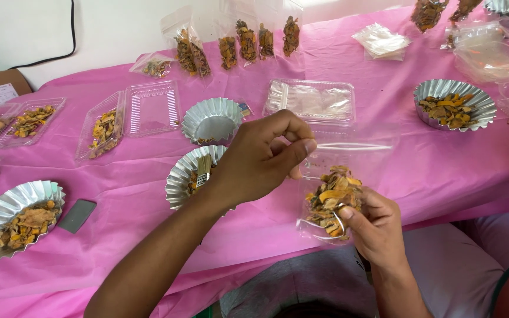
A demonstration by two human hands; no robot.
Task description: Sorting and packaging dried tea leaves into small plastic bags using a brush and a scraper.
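left hand (263,156): fingers pinched narrow on the top edge of the clear bag (334,176), holding its mouth up
right hand (375,227): cupped under the bag, thumb pressing the dried yellow-orange slices (332,200) through the plastic
bag spot: held just above the table's near edge
doing it well: I'd keep the mouth upright and support the bottom so nothing spills
surface: pink tablecloth (431,165) with foil trays (213,121), clear clamshell boxes (151,109), filled bags standing at the back
room: white wall, black cable

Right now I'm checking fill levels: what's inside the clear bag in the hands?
Dried yellow-orange slices fill the clear bag at its lower end. The right hand covers the bag's bottom corner.
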